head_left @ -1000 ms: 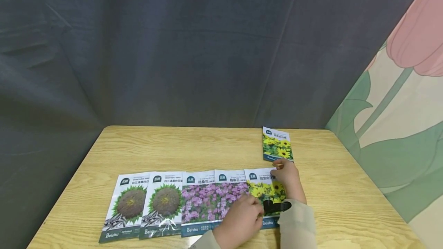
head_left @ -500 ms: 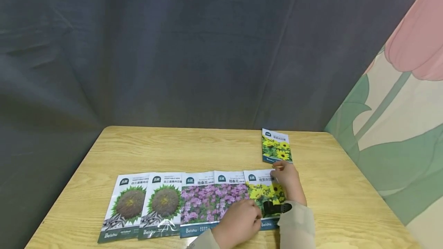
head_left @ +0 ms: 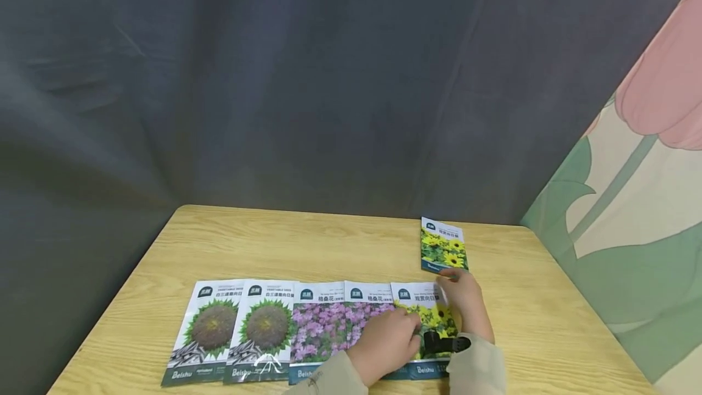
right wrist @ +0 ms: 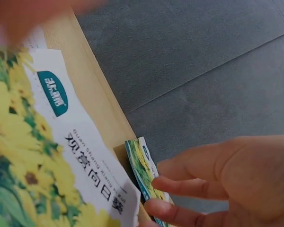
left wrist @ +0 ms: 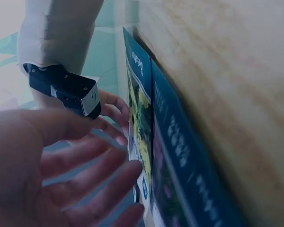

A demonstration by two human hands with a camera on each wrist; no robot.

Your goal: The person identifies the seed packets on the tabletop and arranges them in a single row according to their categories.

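Observation:
In the head view, a seed packet with yellow flowers (head_left: 418, 295) lies at the right end of a row. My right hand (head_left: 466, 300) is at its top right corner, and its fingers reach out loosely past the packet's edge in the right wrist view. My left hand (head_left: 386, 343) rests over the packet's left side and the neighbouring purple-flower packet (head_left: 358, 317); the left wrist view shows loosely spread fingers (left wrist: 116, 189) with tips close to the packets. A second yellow-flower packet (head_left: 443, 249) lies farther back, just beyond my right fingertips.
Leftward, the row continues with another purple-flower packet (head_left: 317, 325) and two sunflower-head packets (head_left: 212, 325), edges overlapping. They lie on a wooden table (head_left: 296, 239). A dark grey curtain (head_left: 329, 90) stands behind it, and a tulip-painted wall (head_left: 636, 230) on the right.
The head view has tipped, so everything sits slightly lower and to the right. Both hands stay at the yellow-flower packet, and the packets keep their places on the table.

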